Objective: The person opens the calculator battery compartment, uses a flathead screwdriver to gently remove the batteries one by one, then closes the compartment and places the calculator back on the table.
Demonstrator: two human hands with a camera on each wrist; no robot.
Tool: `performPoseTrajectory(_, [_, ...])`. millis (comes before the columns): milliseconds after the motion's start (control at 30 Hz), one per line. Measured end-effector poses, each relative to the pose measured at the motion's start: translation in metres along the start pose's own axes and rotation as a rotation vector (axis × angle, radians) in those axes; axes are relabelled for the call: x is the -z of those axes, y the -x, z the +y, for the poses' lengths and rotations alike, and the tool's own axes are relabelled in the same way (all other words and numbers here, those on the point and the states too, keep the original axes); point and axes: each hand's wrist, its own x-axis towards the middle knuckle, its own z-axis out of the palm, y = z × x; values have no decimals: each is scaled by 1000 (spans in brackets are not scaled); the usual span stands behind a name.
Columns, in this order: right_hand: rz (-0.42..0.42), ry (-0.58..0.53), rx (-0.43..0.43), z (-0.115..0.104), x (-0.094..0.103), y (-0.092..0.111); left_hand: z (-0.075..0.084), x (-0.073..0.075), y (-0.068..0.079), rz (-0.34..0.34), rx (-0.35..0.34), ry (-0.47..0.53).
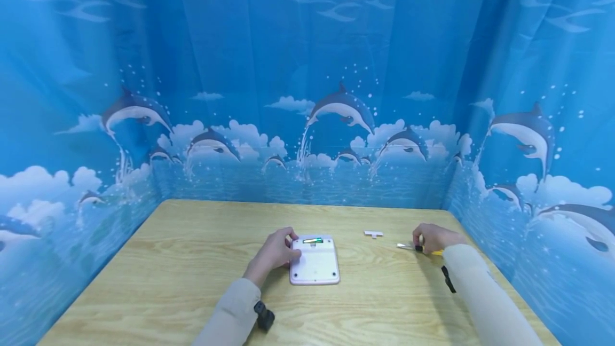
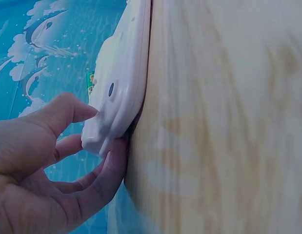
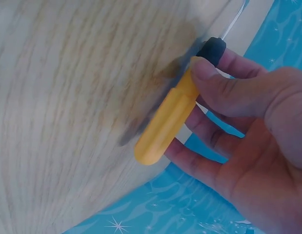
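Observation:
A white, flat device (image 1: 314, 268) with dark round feet lies underside up, perhaps a calculator. Its battery slot is uncovered and shows a green battery (image 1: 313, 241). My left hand (image 1: 278, 250) grips the device's left edge, thumb on top and fingertips at the side and lower edge, as the left wrist view shows. At the right, my right hand (image 1: 434, 238) pinches a screwdriver (image 3: 163, 124) near its black collar. Its yellow handle angles down past the fingers, close over the tabletop, and the metal shaft points left in the head view.
A small white battery cover (image 1: 373, 234) with a tab lies on the wooden table (image 1: 192, 271) between the device and the screwdriver. Blue curtains (image 1: 307, 41) printed with dolphins enclose the table's back and sides.

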Motion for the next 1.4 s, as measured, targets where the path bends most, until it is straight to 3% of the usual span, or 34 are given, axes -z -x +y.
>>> performPoseTrajectory(500, [7, -58, -14, -4, -3, 3, 0, 1, 1, -7, -5, 11])
performPoseTrajectory(1400, [24, -25, -9, -3, -3, 4, 0, 1, 2, -8, -9, 14])
